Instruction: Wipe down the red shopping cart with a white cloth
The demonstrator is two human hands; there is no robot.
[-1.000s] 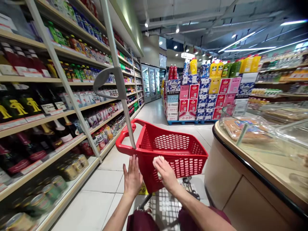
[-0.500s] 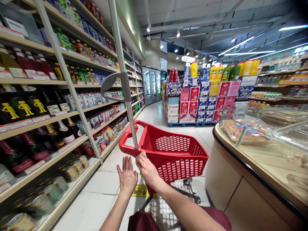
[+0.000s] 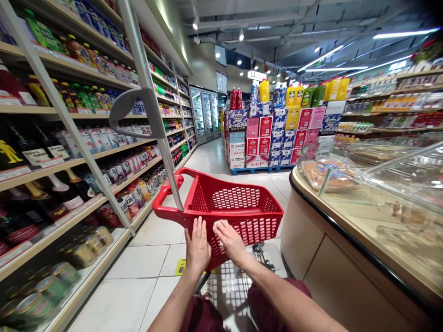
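A red plastic shopping cart basket with a perforated side stands before me, its near side facing me. My left hand lies flat against that side, fingers stretched upward and together, holding nothing. Just to its right, my right hand presses a small pale cloth to the same side, fingers bent over it. Most of the cloth is hidden under the fingers. A grey metal pole with a grey plastic grip rises from the cart by the red handle.
Drink shelves run along the left. A curved counter with clear covers over packaged food stands close on the right. Stacked cartons topped with bottles sit on a blue pallet ahead. A yellow floor sticker lies beneath the cart.
My left hand has moved from beside the cart onto its side panel. My right hand with the cloth has slid right along the panel. The view has turned slightly right.
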